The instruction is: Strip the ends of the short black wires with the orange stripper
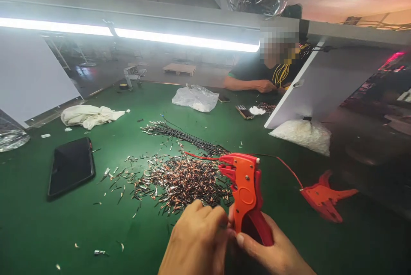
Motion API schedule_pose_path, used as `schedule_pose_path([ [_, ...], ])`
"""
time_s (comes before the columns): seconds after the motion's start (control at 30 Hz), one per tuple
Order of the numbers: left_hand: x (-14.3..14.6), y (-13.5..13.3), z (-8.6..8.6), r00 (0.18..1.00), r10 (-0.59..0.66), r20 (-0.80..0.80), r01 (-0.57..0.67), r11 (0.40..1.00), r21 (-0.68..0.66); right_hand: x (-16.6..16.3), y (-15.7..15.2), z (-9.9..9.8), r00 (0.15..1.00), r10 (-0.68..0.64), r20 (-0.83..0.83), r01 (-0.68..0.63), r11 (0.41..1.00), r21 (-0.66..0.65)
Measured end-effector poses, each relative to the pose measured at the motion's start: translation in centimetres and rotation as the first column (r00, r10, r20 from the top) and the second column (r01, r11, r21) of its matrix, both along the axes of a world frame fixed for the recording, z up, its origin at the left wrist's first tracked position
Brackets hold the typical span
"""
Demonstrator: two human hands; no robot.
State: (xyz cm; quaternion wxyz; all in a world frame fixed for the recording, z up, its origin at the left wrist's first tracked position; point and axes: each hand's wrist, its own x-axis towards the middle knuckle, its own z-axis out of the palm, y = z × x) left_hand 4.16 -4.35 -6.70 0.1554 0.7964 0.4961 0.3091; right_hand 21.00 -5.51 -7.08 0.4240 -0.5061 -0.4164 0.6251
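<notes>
My right hand (272,245) is wrapped round the handles of an orange-and-red wire stripper (245,189), which stands upright with its jaws toward the left. Close against the lower handle is my left hand (199,232), its fingers curled; whatever it pinches is hidden behind the knuckles. A heap of short stripped wire ends (186,181), dark with copper tips, lies just beyond my hands. Behind the heap rests a bundle of black wires (189,136) with metal ends. A thin red wire (204,156) shows left of the stripper's jaws.
Another orange-red tool (324,196) lies at right, a red cord running to it. A black phone (72,166), white cloth (91,116), and clear plastic bag (195,97) rest on the green table (105,232). Across it, a person (253,76) handles yellow wires near a white panel (298,82).
</notes>
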Motion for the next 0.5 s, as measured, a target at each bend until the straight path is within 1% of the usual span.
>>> schedule_pose_path([
  [0.03, -0.1, 0.1, 0.2, 0.997, 0.069, 0.035, -0.071, 0.996, 0.045, -0.1, 0.0, 0.1, 1.0, -0.018, -0.023, 0.018, 1.0, -0.009],
  [0.1, -0.4, 0.2, 0.6, 0.972, 0.2, 0.121, -0.214, 0.969, 0.12, -0.1, 0.0, 0.3, 0.993, -0.055, -0.102, 0.053, 0.998, -0.016],
  [0.13, -0.6, 0.3, 0.8, 0.96, 0.236, 0.151, -0.255, 0.959, 0.126, -0.2, 0.1, 0.5, 0.988, -0.068, -0.14, 0.069, 0.998, 0.002],
  [0.17, -0.6, 0.3, 1.0, 0.956, 0.245, 0.164, -0.261, 0.961, 0.087, -0.1, 0.1, 0.7, 0.982, -0.078, -0.172, 0.085, 0.996, 0.033],
  [0.2, -0.6, 0.3, 1.2, 0.956, 0.233, 0.178, -0.238, 0.971, 0.006, -0.1, 0.1, 0.9, 0.977, -0.082, -0.195, 0.096, 0.993, 0.067],
  [0.23, -0.5, 0.2, 1.3, 0.957, 0.206, 0.206, -0.186, 0.976, -0.113, 0.0, 0.1, 1.1, 0.974, -0.08, -0.21, 0.1, 0.991, 0.088],
  [0.27, -0.2, 0.2, 1.5, 0.948, 0.179, 0.262, -0.112, 0.962, -0.249, 0.1, 0.1, 1.2, 0.974, -0.075, -0.215, 0.098, 0.991, 0.096],
  [0.3, 0.1, 0.1, 1.6, 0.923, 0.168, 0.347, -0.028, 0.926, -0.376, 0.1, 0.1, 1.3, 0.974, -0.069, -0.215, 0.091, 0.991, 0.094],
  [0.33, 0.4, 0.2, 1.8, 0.878, 0.18, 0.444, 0.061, 0.878, -0.475, 0.1, 0.0, 1.3, 0.975, -0.063, -0.214, 0.083, 0.993, 0.082],
  [0.37, 0.7, 0.2, 2.0, 0.819, 0.211, 0.534, 0.136, 0.833, -0.536, 0.1, -0.1, 1.2, 0.975, -0.061, -0.213, 0.076, 0.995, 0.065],
  [0.4, 0.9, 0.4, 2.3, 0.762, 0.252, 0.597, 0.184, 0.8, -0.571, 0.1, -0.1, 1.1, 0.976, -0.058, -0.21, 0.07, 0.996, 0.054],
  [0.43, 1.0, 0.5, 2.5, 0.714, 0.298, 0.634, 0.202, 0.779, -0.594, 0.1, -0.2, 0.8, 0.977, -0.051, -0.205, 0.063, 0.996, 0.056],
  [0.5, 1.1, 0.8, 2.8, 0.665, 0.373, 0.646, 0.172, 0.766, -0.619, -0.1, -0.3, 0.3, 0.978, -0.024, -0.205, 0.041, 0.996, 0.081],
])
